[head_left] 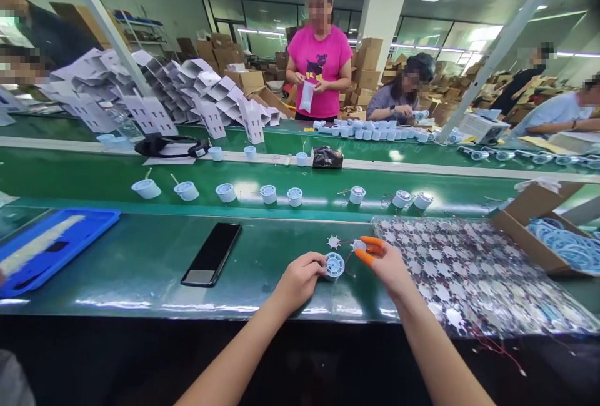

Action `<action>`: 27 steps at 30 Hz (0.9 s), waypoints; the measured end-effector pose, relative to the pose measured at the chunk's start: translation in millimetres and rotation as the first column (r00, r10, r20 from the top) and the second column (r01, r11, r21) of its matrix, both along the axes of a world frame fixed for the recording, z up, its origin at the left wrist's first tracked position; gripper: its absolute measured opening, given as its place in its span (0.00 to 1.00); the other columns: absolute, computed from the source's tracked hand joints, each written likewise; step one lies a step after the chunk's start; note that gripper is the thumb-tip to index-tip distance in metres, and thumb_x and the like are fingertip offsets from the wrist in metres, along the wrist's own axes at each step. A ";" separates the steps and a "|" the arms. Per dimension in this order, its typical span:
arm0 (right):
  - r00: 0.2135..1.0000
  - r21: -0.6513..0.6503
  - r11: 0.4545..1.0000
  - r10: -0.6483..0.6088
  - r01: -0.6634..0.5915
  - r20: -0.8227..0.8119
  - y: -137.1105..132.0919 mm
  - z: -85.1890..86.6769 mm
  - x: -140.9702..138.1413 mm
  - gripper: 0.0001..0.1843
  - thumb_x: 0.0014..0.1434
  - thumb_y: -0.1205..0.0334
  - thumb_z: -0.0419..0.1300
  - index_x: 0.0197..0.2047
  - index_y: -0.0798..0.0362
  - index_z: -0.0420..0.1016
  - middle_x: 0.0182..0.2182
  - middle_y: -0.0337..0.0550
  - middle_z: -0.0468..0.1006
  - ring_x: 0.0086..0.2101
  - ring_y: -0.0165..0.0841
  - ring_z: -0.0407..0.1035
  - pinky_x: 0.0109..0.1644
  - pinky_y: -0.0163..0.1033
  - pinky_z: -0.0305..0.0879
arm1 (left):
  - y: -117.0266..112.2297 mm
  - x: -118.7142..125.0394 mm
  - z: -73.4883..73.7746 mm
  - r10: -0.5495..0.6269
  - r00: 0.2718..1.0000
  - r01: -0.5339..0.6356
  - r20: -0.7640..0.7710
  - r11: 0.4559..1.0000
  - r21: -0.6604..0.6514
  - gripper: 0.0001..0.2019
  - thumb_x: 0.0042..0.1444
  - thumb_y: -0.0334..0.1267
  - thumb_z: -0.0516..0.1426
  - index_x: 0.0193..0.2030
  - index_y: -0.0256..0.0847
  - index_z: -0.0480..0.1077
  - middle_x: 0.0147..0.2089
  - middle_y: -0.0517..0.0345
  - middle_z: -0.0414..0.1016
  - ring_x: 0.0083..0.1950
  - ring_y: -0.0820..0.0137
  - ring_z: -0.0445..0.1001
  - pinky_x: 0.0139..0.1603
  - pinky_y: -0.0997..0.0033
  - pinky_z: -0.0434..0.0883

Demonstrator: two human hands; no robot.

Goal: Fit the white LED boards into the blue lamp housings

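The left hand [300,278] is pinched on the near-left side of a blue round housing [334,264], which sits on the counter [276,250] with its slotted face up. The right hand [387,262], thumb and finger in orange covers [365,258], has its tips closed about a white star-shaped piece [358,246]. That piece lies just right of the housing and a little beyond it, so the left hand is nearer the housing; being round, the housing shows no long axis. A loose star-shaped piece [334,242] lies just behind the housing; rows of similar ones [443,268] spread to the right, and a phone [212,255] lies left.
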State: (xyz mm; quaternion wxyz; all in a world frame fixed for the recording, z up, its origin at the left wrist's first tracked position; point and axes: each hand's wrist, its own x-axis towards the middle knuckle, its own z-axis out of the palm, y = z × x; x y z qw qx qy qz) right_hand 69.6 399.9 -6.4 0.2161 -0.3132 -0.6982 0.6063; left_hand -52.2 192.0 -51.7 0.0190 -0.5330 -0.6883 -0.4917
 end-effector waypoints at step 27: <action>0.942 0.344 0.932 0.209 -0.111 -0.264 -60.3 27.5 27.8 0.20 0.56 0.61 0.69 0.52 0.47 0.79 0.38 0.43 0.77 0.25 0.27 0.66 0.26 0.35 0.68 | 2.4 40.9 78.5 0.040 0.753 0.055 0.657 0.991 -0.123 0.12 0.65 0.39 0.56 0.48 0.38 0.78 0.35 0.54 0.79 0.22 0.75 0.70 0.24 0.75 0.68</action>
